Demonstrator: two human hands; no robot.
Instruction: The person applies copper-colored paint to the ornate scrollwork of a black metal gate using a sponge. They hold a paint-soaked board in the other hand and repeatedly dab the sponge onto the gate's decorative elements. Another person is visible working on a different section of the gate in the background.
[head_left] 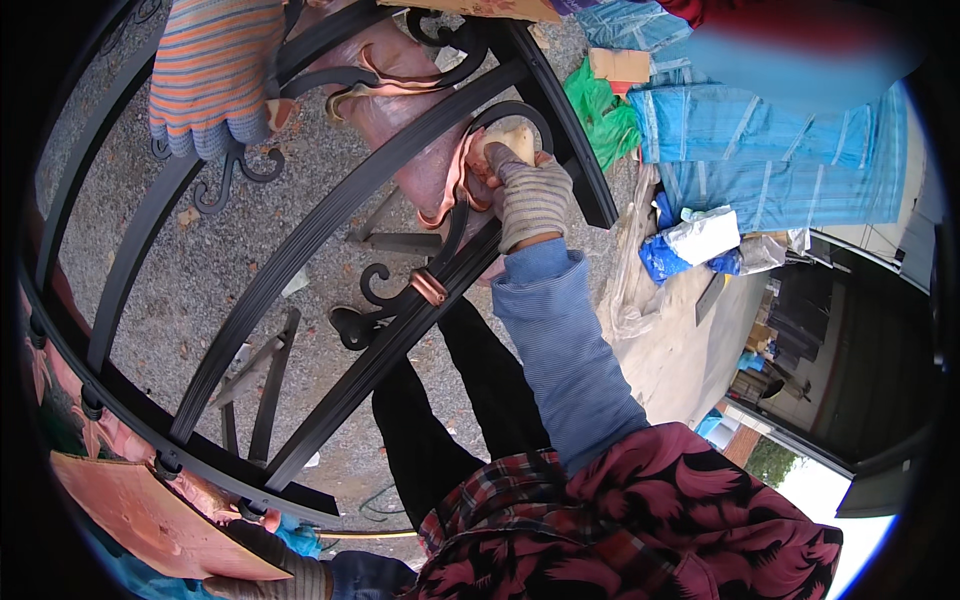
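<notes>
A black metal railing panel [330, 215] with curved bars and scrolls stretches in front of me. My right hand [535, 195], in a striped knit glove, pinches a beige sponge-like pad [512, 142] against a scroll near the panel's end. Copper colour coats the leaf edges of that scroll [445, 205] and a collar [430, 287] on a bar. At the lower left, my left hand [275, 582], also gloved, grips the edge of a copper-stained cardboard sheet [160, 515]. Its fingers are partly hidden.
A co-worker's hand [215, 75] in an orange-and-grey striped glove is over the panel at the upper left. Loose metal bars [270, 385] lie on the gravel. Blue tarps [770, 150], a green plastic bag [605, 120] and a white-and-blue sack [690, 245] are on the right.
</notes>
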